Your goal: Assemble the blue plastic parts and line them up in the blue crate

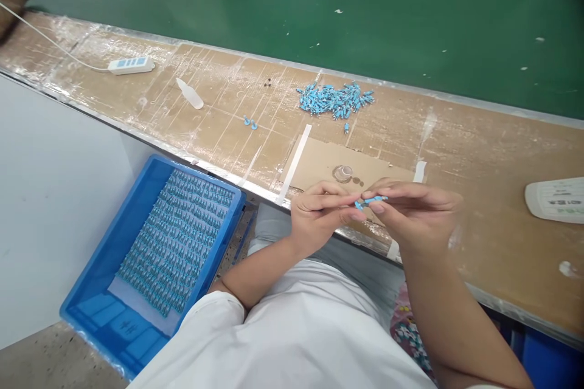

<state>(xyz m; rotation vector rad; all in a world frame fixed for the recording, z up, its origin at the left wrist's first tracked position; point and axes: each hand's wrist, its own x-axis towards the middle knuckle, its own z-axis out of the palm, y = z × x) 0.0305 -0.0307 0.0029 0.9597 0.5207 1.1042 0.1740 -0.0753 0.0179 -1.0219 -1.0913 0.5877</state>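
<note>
My left hand (322, 213) and my right hand (413, 209) meet over the table's front edge, fingertips pinched. Between them is a small blue plastic part (373, 200), gripped at its right by my right fingers; a blue end of it shows at my left fingertips. Just beyond my hands, a small clear cup (342, 173) stands on a taped-down cardboard sheet (314, 161), with small dark round spots beside it. Farther back lies a pile of small blue parts (335, 100), one piece (346, 127) apart from it. Two blue parts (250, 123) with round ends lie to the left.
A white squeeze bottle (190, 94) and a power strip (131, 65) lie on the left of the table. At far right lies a labelled white bottle (556, 199). A blue crate (82, 295) with rows of blue parts stands at lower left. Behind runs a green surface (410, 24).
</note>
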